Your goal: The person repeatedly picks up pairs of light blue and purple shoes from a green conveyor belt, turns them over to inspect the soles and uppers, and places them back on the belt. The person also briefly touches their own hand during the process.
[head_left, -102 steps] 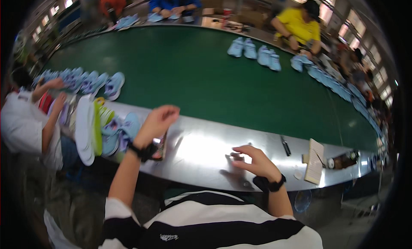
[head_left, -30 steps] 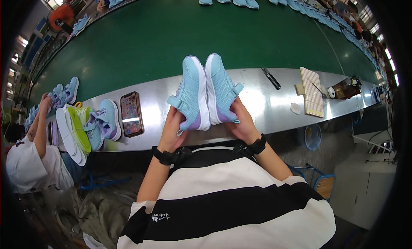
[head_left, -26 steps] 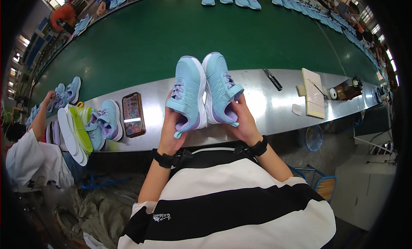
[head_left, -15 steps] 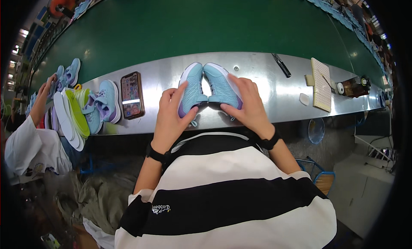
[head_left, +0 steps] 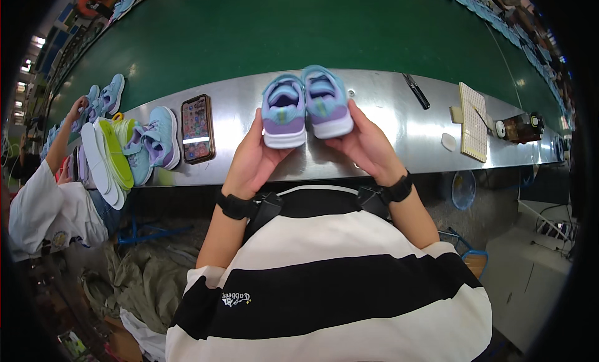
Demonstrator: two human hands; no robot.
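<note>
Two small light-blue and purple sneakers with white soles are held side by side above the metal table edge, heels toward me. My left hand (head_left: pixel 254 157) grips the left sneaker (head_left: pixel 284 115) from its left and underneath, the thumb along its side. Around the outer side and sole of the right sneaker (head_left: pixel 326 106) is my right hand (head_left: pixel 369 146), its fingers partly hidden below the shoe. The openings and heel backs of both shoes show, and their upper ends touch or nearly touch.
Left of my hands lie a phone (head_left: pixel 198 128), another pair of sneakers (head_left: pixel 161 137), and white and lime insoles (head_left: pixel 102 156). A co-worker's arm (head_left: pixel 60 140) reaches toward shoes at far left. On the right are a black cutter (head_left: pixel 417 91), a notepad (head_left: pixel 473 122) and a dark bottle (head_left: pixel 519 128).
The pair has been tipped up and turned so the heels and openings face me rather than the toes and uppers. My hands have shifted from the shoes' tops to their sides and undersides.
</note>
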